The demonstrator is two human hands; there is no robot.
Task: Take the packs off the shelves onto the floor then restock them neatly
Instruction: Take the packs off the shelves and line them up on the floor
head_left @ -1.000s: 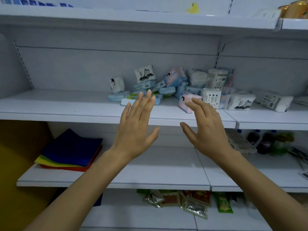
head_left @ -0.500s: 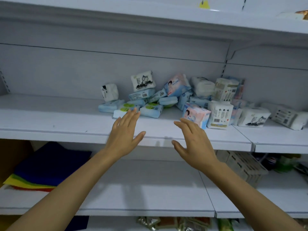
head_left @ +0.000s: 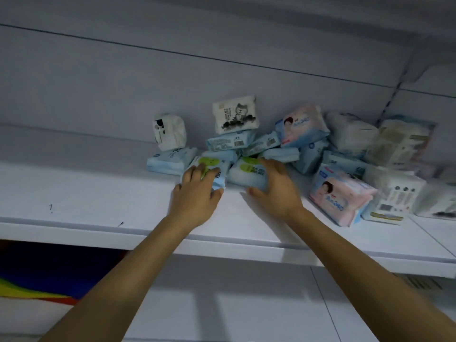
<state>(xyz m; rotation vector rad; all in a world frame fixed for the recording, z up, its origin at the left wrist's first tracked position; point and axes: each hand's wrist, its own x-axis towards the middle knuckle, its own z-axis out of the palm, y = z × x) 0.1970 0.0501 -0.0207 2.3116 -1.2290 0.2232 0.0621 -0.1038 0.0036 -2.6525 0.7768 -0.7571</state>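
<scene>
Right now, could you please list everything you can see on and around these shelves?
Shelf: one, white, across the middle.
Green-label packs: two, pale blue, front of the pile.
Pale blue packs: several, behind and beside those.
Pink baby packs: two, pink, one front right, one atop the pile.
Dog-picture pack: one, white, top of pile.
White packs: several, mostly right side.
Folded cloths: one stack, blue, yellow, red, lower left.
Left hand: one, grips the left green-label pack.
Right hand: one, lies on the right green-label pack.
</scene>
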